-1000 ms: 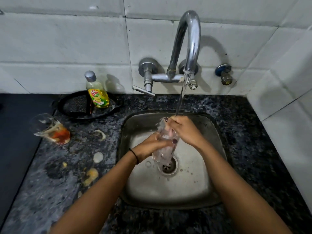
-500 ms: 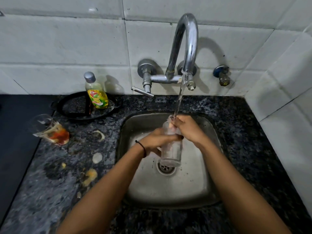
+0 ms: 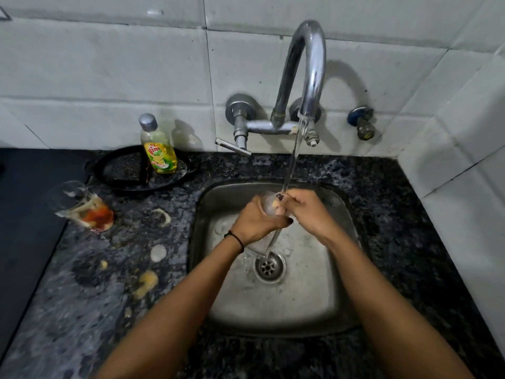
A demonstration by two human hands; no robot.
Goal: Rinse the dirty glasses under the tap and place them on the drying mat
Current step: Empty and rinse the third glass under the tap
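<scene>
Clear glass (image 3: 269, 205) upright, mouth upward

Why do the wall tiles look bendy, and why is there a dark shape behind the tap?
Head view: the wide-angle lens curves the white wall tiles near the edges; light from the front throws the curved chrome tap's shadow on the wall; the clear drinking glass in the hands is hard to make out under the running water.
</scene>
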